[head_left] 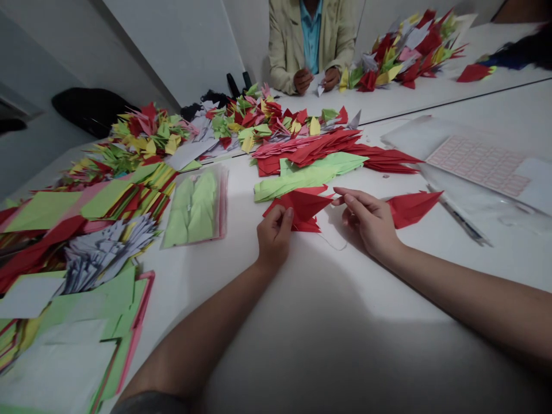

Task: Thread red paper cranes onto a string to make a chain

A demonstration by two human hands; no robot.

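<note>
My left hand point(275, 237) pinches a red folded paper point(302, 206) between thumb and fingers, its pointed flap toward the right. More red paper shows just beneath it, and I cannot tell whether it is the same piece. Just right of that flap is my right hand point(366, 221), thumb and index finger brought together; whatever they pinch, if anything, is too small to make out. A thin pale thread point(338, 247) curves on the white table point(319, 310) below the red paper. Another red folded paper point(414, 208) lies beyond my right wrist.
Green folded strips point(310, 175) and red folded strips point(328, 148) lie ahead. Left are a plastic packet point(194, 210), paper stacks point(107, 198) and grey-white folded pieces point(107, 250). A pen point(463, 221) lies right. Colourful folded paper heaps point(401, 54) stand near a seated person point(313, 46) handling paper.
</note>
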